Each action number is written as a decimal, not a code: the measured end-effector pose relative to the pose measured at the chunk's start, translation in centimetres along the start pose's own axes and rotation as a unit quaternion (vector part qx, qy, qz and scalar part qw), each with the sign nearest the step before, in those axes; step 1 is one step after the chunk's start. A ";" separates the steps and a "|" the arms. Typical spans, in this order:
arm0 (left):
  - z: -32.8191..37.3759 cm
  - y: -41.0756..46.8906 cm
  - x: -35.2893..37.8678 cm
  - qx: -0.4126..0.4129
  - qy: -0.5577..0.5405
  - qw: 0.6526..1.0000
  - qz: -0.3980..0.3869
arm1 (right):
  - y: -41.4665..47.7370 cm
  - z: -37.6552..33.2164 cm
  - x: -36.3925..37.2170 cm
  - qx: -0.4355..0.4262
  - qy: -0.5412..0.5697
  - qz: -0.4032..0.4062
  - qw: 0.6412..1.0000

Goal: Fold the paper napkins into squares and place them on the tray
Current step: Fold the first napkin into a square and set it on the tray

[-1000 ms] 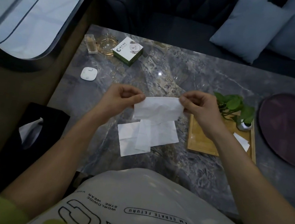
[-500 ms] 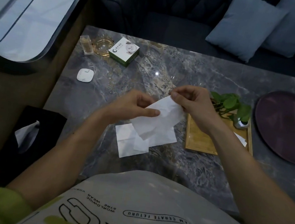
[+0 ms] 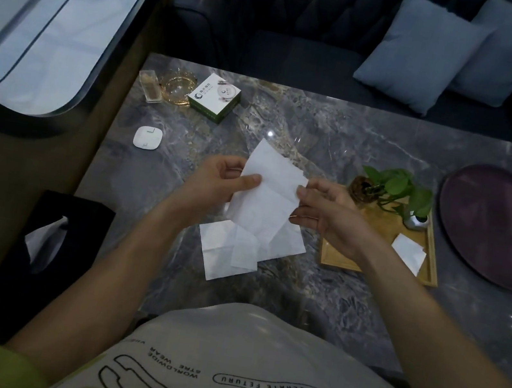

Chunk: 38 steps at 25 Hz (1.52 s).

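Note:
I hold a white paper napkin [image 3: 266, 192] above the marble table, partly unfolded and standing tall. My left hand [image 3: 215, 183] pinches its left edge and my right hand [image 3: 325, 214] pinches its right edge. Under it, more white napkins [image 3: 228, 252] lie overlapping on the table. To the right sits a wooden tray [image 3: 384, 229] with one folded napkin square [image 3: 407, 257] in its near right corner and a small potted plant [image 3: 397, 190] at its far end.
A large dark round tray [image 3: 499, 228] lies at the far right. At the table's far left stand a green-and-white box [image 3: 215, 97], a glass ashtray [image 3: 177, 87], a toothpick holder [image 3: 150, 86] and a small white device [image 3: 147, 138]. A black tissue bag [image 3: 51, 237] hangs beside the table's left edge.
The napkin was stretched wide between both hands, then turned and opened; it now stands taller, with my hands closer together on its sides.

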<state>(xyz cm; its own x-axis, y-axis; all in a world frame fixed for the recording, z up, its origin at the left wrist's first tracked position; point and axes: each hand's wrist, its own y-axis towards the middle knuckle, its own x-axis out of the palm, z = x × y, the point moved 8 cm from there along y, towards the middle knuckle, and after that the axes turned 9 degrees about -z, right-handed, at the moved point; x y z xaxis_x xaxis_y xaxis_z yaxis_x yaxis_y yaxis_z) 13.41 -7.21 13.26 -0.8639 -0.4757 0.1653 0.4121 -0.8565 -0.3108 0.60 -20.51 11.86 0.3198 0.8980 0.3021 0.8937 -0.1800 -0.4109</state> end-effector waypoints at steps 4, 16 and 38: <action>-0.2 -0.1 -0.3 0.013 -0.017 0.999 0.039 | 0.0 0.2 0.5 -0.016 0.035 0.010 0.999; -0.7 -0.2 0.4 0.008 -0.013 0.999 0.041 | 0.2 0.0 -0.1 -0.035 -0.009 0.083 0.996; 0.4 0.9 -0.6 0.037 -0.029 0.998 0.041 | 0.4 -2.5 -1.7 -0.079 0.005 0.072 0.994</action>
<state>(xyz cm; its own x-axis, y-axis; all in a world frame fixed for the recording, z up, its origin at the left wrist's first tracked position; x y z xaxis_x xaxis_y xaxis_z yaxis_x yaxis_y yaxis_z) 14.38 -7.75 13.30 -0.8091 -0.5540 0.1963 0.5033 -0.8256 -0.2551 1.23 -23.07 13.30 0.4500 0.8544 0.2599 0.8768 -0.3676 -0.3099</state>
